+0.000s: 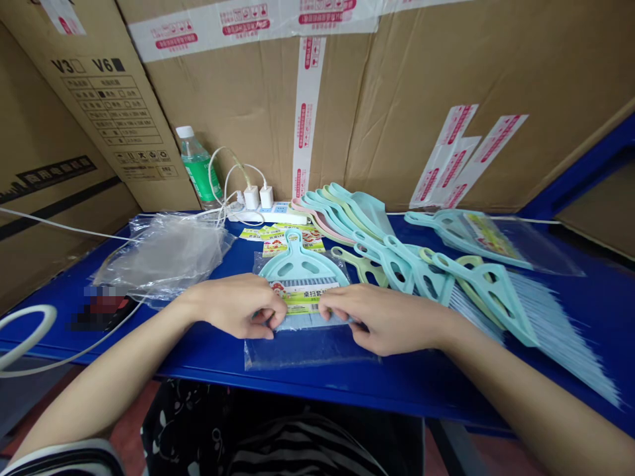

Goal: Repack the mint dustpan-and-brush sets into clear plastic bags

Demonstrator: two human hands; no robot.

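A light blue dustpan-and-brush set (297,263) lies in front of me, handle pointing away, with a green and white label card (301,297) across it. A clear plastic bag (307,350) surrounds it and extends toward the table's front edge. My left hand (243,307) rests at the left edge of the card, its fingers curled. At the card's right edge is my right hand (380,317), fingers bent too. What either hand's fingertips grip, if anything, is too small to make out.
Clear bags (163,254) pile up at left. Dustpans (367,205) and brushes (560,330) lie at right, beside a bagged set (476,235). Behind are label cards (292,239), a power strip (272,213) and a bottle (198,165). Cardboard boxes (238,92) stand along the back.
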